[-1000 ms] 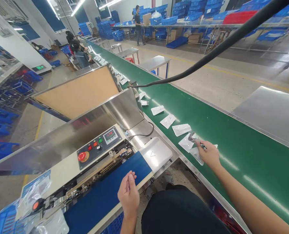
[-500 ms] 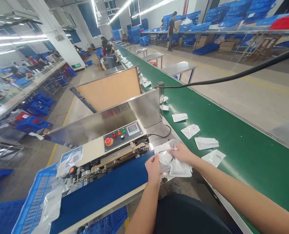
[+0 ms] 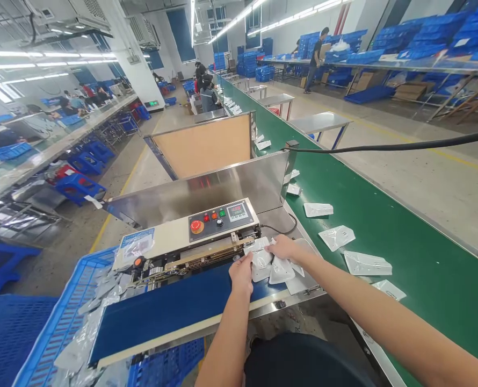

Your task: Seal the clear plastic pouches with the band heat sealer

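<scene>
My left hand point(image 3: 241, 273) pinches the left edge of a white pouch point(image 3: 262, 259) at the feed end of the sealing machine point(image 3: 218, 221). Its top edge lies close to the machine's sealing slot. My right hand point(image 3: 284, 248) has its fingers closed on the upper right part of the same pouch. Beneath my right hand, another white pouch point(image 3: 281, 270) rests near the end of the machine's blue belt point(image 3: 166, 309). More white pouches, one of them point(image 3: 337, 237) with a small dark label, lie spaced along the green conveyor point(image 3: 416, 258) to the right.
A blue basket point(image 3: 67, 290) heaped with pouches stands at the belt's far left end. Metal guard plates point(image 3: 207, 188) rise behind the machine. A black cable point(image 3: 384, 147) crosses above the green conveyor. People are farther back, one person point(image 3: 314, 59) standing by a table.
Both hands have brought the pouch left to the machine's sealing slot. The view has shifted, and pouches on the green conveyor appear lower and farther right. The basket's heap shows more fully.
</scene>
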The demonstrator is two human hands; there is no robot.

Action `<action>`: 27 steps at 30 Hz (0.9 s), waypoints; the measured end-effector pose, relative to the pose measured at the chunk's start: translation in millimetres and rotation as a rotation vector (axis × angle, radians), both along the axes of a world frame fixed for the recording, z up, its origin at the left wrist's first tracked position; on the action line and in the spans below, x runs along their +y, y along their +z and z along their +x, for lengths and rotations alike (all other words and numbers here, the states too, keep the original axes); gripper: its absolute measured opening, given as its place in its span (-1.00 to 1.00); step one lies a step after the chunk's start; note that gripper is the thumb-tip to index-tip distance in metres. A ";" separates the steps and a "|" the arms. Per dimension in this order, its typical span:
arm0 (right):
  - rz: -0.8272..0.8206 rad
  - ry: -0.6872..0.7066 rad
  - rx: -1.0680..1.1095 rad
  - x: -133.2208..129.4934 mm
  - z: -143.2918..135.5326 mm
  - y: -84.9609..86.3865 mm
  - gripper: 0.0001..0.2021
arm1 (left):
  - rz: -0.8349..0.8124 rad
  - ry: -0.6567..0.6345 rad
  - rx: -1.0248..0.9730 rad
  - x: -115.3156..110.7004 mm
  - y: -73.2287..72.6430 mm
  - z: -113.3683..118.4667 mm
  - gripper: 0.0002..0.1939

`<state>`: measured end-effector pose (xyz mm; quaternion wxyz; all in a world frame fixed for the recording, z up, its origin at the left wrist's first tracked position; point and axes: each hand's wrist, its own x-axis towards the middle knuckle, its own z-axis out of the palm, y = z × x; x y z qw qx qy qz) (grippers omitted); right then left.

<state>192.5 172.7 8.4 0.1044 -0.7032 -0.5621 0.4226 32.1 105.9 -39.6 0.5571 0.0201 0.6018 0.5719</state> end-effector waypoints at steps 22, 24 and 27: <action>0.258 0.088 0.486 -74.4 54.6 64.5 -0.51 | 0.539 -0.664 0.322 -66.4 53.7 9.7 -0.33; 0.247 0.121 0.517 -86.2 54.1 63.3 -0.57 | 0.540 -0.691 0.394 -65.3 55.8 9.6 -0.33; 0.249 0.049 0.500 -98.8 46.8 56.5 -0.52 | 0.499 -0.665 0.580 -60.7 55.2 16.9 -0.40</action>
